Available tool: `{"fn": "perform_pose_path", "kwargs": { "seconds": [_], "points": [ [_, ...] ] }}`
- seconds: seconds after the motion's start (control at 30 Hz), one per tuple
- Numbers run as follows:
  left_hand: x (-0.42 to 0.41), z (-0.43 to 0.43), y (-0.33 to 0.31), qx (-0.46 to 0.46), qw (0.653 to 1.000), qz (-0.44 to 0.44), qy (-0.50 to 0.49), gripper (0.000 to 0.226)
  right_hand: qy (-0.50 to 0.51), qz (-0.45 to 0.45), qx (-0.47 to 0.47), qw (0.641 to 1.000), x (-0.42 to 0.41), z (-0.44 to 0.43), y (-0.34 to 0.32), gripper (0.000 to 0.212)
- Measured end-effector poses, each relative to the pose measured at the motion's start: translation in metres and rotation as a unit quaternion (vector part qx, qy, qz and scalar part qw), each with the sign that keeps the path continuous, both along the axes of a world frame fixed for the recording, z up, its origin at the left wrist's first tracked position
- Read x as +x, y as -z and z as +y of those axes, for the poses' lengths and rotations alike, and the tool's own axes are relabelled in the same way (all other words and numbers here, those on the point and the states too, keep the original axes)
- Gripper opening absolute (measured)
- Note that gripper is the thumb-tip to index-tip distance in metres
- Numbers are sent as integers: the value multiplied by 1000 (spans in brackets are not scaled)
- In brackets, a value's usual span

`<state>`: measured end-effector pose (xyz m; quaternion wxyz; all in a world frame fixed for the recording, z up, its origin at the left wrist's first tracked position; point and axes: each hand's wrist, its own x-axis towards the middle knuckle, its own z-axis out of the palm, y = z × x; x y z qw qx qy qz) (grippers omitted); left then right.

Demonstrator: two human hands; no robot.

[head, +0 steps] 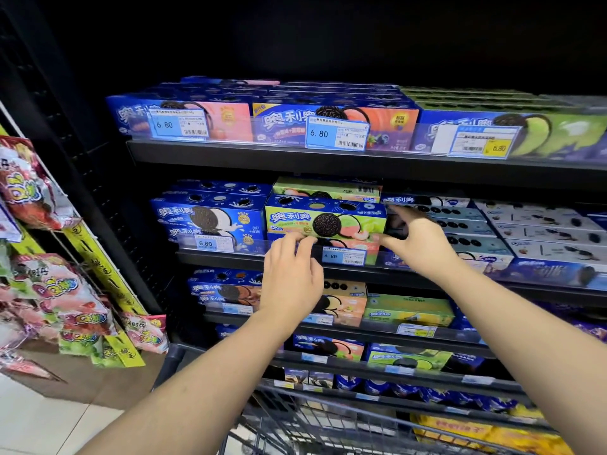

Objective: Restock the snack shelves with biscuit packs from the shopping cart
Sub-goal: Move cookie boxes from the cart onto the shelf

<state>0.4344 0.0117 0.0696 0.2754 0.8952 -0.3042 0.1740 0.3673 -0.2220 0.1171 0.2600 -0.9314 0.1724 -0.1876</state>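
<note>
A green biscuit pack (328, 221) with a dark cookie picture lies on top of another pack in the middle shelf (230, 257) row. My left hand (290, 277) touches its lower left front edge with bent fingertips. At the pack's right end is my right hand (417, 244), fingers spread, the thumb against the lower right corner. The fingers are blurred. Neither hand wraps round the pack. The wire shopping cart (328, 421) stands below my arms, with yellow packs (476, 431) in it at the right.
Blue biscuit packs (210, 218) sit left of the green pack, pale ones (525, 231) to its right. The top shelf (295, 152) holds blue, orange and green packs behind price tags. Lower shelves are stocked. Candy bags (65, 307) hang on a rack at the left.
</note>
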Motion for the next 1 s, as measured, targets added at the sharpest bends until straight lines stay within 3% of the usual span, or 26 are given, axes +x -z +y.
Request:
{"fn": "perform_pose_path", "kwargs": {
  "seconds": [0.13, 0.3, 0.5, 0.77, 0.9, 1.0],
  "points": [
    [-22, 7, 1, 4, 1000, -2, 12, 33, 34, -31, -21, 999, -24, 9, 6, 30],
    [-68, 13, 8, 51, 998, 29, 27, 17, -4, -33, -8, 999, -73, 30, 17, 12],
    [-136, 29, 49, 90, 992, 79, 38, 12, -73, 52, 6, 996, -126, 62, 71, 13],
    [-195, 68, 145, 142, 973, 173, 50, 14, -129, 160, 55, 977, -183, 110, 190, 14],
    [-220, 91, 206, 196, 950, 237, 50, 14, -133, 226, 113, 958, -212, 136, 262, 13],
    [-235, 110, 250, 283, 904, 316, 57, 15, -156, 337, 159, 915, -236, 162, 320, 30]
  ]
}}
